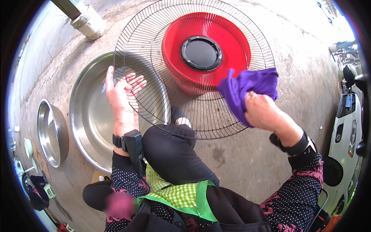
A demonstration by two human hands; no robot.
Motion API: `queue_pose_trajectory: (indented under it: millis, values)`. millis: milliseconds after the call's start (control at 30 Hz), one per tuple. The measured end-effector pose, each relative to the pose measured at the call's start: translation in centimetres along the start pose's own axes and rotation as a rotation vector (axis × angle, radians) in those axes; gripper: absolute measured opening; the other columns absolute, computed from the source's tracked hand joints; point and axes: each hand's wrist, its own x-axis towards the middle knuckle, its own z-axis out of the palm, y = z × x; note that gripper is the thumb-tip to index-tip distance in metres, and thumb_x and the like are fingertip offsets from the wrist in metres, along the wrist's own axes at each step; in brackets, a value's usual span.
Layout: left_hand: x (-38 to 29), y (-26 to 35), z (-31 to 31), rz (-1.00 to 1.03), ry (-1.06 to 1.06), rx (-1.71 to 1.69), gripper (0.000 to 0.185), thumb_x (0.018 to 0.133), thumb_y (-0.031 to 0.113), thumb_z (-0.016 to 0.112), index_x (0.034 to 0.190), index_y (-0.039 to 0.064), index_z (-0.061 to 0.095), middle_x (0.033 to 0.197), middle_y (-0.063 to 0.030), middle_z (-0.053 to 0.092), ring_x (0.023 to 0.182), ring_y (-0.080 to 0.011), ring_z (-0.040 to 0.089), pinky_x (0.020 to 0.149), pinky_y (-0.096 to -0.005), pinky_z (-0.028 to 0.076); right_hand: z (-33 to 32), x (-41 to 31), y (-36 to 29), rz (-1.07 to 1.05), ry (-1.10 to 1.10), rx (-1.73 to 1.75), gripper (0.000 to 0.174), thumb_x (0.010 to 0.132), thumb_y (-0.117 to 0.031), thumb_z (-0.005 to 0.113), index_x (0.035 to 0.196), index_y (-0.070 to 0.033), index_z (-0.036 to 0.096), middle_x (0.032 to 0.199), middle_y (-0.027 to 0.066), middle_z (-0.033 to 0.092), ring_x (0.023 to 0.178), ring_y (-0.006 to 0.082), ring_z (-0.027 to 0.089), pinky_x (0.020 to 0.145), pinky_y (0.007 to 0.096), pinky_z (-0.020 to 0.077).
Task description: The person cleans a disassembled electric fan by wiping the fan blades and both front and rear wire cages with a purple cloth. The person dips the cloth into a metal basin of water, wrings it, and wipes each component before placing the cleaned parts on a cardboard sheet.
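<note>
A round black wire fan guard (203, 116) with a solid black centre disc (201, 53) is tilted in front of me. Its near wires extend over the floor and my knee. Under it stands a round red plastic object (234, 37), a basin or stool; I cannot tell which. My left hand (123, 92) supports the guard's left side, palm up, the fingers behind the wires and the thumb outside the rim. In my right hand (261, 110) a purple cloth (252, 82) is bunched against the guard's right rim. The cloth hides part of the wires there.
A large metal basin (87, 116) lies left of my knee, partly under the guard. Farther left is a smaller metal basin (59, 133). A post with a pale base (89, 24) rises at the upper left. A white vehicle (345, 127) is parked at the right.
</note>
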Motion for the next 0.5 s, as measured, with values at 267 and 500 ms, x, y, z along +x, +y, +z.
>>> queue_pose_trajectory:
  millis: [267,500]
  values:
    - [0.0,-0.7,0.2,0.025,0.027,-0.095,0.090,0.071,-0.012,0.037,0.155,0.020,0.024,0.101,-0.0223,0.058,0.083,-0.0382,0.068,0.071,-0.0485,0.062,-0.4,0.9,-10.9,-0.363,0.273,0.681,0.067,0.086,-0.026,0.058,0.140,0.008,0.037,0.138,0.0294,0.048,0.129,0.0432,0.047,0.107,0.0493,0.0389]
    - [0.8,-1.4,-0.3,0.023,0.034,-0.093,0.095,0.071,-0.013,0.035,0.157,0.023,0.020,0.101,-0.0220,0.058,0.084,-0.0365,0.070,0.069,-0.0431,0.062,-0.2,3.2,-16.0,-0.407,0.543,0.355,0.075,0.081,-0.015,0.064,0.150,-0.010,0.033,0.134,0.0205,0.051,0.110,0.0326,0.060,0.089,0.0507,0.0456]
